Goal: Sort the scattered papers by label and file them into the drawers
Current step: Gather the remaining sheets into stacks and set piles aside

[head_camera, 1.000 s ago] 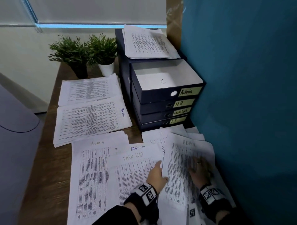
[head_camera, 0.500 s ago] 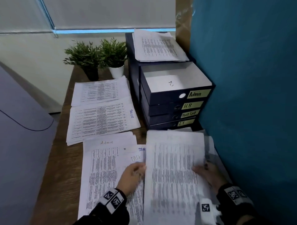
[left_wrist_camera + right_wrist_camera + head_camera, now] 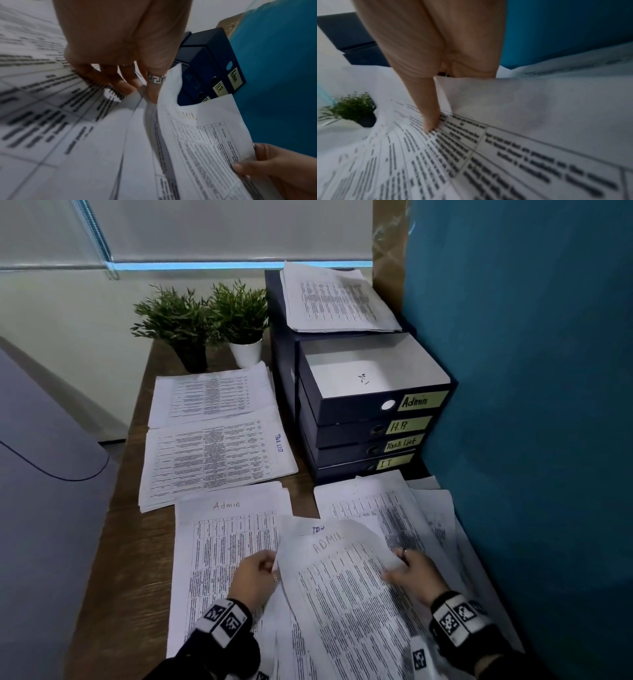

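A printed sheet headed ADMIN (image 3: 337, 590) hangs bowed between both hands above the front of the desk. My left hand (image 3: 270, 563) pinches its left edge, and my right hand (image 3: 397, 568) grips its right edge with the thumb on the print. The left wrist view shows the left fingers (image 3: 150, 93) on the sheet (image 3: 197, 136) and the right hand (image 3: 267, 166) at the far edge. The right thumb (image 3: 429, 116) presses the sheet (image 3: 488, 155). The drawer unit (image 3: 356, 440) stands behind, its top drawer labelled Admin (image 3: 373, 374) pulled out.
An Admin stack (image 3: 222, 542) lies to the left of the held sheet, with a Task List stack (image 3: 215, 460) and another stack (image 3: 212, 397) behind it. Loose papers (image 3: 421, 515) lie at the right by the blue wall. More papers (image 3: 337, 299) top the unit. Two potted plants (image 3: 205, 316) stand at the back.
Both hands have lifted the ADMIN sheet off the right-hand pile. It has come up and to the left, and now curves between the two hands.
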